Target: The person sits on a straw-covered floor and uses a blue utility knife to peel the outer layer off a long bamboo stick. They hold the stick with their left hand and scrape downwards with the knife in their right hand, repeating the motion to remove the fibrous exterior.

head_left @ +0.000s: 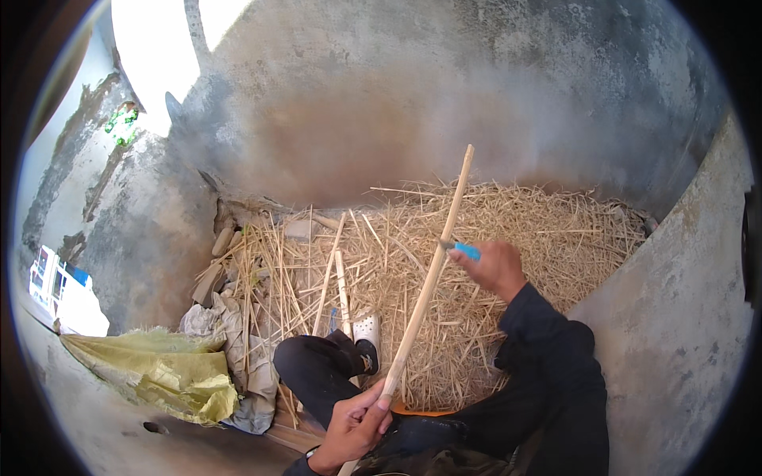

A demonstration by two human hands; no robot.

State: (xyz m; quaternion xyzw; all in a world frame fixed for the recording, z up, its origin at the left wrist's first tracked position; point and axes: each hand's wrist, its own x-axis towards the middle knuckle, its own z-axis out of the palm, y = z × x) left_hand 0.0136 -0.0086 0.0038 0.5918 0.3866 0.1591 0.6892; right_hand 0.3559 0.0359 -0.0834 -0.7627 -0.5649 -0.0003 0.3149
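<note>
A long pale strip of split bamboo or wood (425,303) slants up across the middle, its lower end by my lap and its far tip over the heap of shavings. Near that lower end, my left hand (355,422) is closed around it. My right hand (497,268) grips a small knife with a light blue handle (467,251). The short dark blade touches the strip's right edge, a little above its middle. Most of the blade is too small to make out.
Pale shavings (548,238) lie heaped against the grey wall (492,95). Several longer strips (329,274) lie left, beside stones (225,242) and a yellow woven sack (171,373). My foot in a white clog (367,330) rests near the strip. Another wall (683,317) rises at right.
</note>
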